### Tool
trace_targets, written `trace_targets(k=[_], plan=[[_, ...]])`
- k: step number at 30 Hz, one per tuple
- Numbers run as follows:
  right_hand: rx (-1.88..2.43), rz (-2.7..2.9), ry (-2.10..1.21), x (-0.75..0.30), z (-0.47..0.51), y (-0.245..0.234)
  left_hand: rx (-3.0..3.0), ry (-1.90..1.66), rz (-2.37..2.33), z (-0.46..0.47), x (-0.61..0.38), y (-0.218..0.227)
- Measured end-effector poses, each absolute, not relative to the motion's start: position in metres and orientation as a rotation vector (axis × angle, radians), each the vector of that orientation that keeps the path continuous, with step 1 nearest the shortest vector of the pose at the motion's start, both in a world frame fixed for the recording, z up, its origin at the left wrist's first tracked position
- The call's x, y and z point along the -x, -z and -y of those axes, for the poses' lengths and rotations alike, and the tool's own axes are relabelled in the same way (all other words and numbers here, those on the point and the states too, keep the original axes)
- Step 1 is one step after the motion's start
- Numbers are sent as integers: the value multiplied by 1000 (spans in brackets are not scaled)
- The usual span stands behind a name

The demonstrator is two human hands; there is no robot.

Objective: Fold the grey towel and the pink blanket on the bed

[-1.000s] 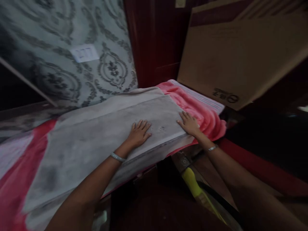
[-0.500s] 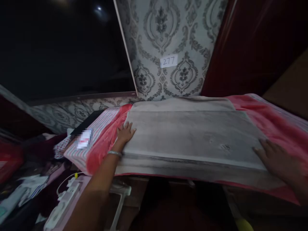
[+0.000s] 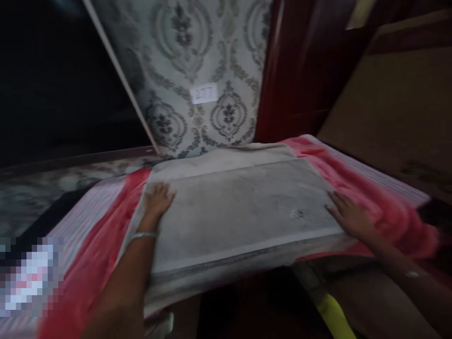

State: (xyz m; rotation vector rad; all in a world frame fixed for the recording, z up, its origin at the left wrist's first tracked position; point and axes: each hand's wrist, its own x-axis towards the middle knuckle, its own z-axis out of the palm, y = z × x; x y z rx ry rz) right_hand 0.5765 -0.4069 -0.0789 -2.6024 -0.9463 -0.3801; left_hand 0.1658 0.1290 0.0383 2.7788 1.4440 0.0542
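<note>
A pale grey cloth [image 3: 233,202] with a small dark printed mark lies flat over a narrow table or board. Beneath it, a pink-red plush blanket [image 3: 374,207] shows at both ends. My left hand [image 3: 157,200], fingers spread, rests on the cloth's left edge, with a bangle on the wrist. At the opposite side my right hand [image 3: 349,214] lies with fingers stretched over the cloth's right edge, where it meets the blanket. Neither hand holds anything. The cloth's near edge drapes down over the front.
Striped fabric [image 3: 88,207] lies under the blanket. Behind are a large dark screen [image 3: 63,84], patterned wallpaper [image 3: 229,110] with a paper label [image 3: 204,93], a dark red panel [image 3: 293,70] and a brown board [image 3: 399,103]. Something yellow [image 3: 334,315] sits below, in front.
The view has swung to the right and tilted. My right hand now appears closer in along the cloth's right edge; my left hand remains at the left edge.
</note>
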Motion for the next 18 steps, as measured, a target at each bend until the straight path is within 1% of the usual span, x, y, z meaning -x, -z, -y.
trace_targets(k=[2, 6, 10, 13, 16, 18], plan=[[2691, 887, 300, -572, 402, 69, -2711, -123, -1571, -143, -163, -37], [2776, 827, 282, -568, 401, 63, -2680, -156, -1557, -149, -162, -39], [2754, 868, 272, -569, 407, 64, -2667, -245, -1523, -138, -164, -44], [2755, 861, 218, -574, 404, 53, -2656, -295, -1508, -136, -163, -44], [2754, 865, 280, -574, 374, 30, -2732, -428, -1458, -135, -160, -42], [2681, 1012, 302, -567, 333, 14, -2818, -491, -1399, -132, -161, -43]])
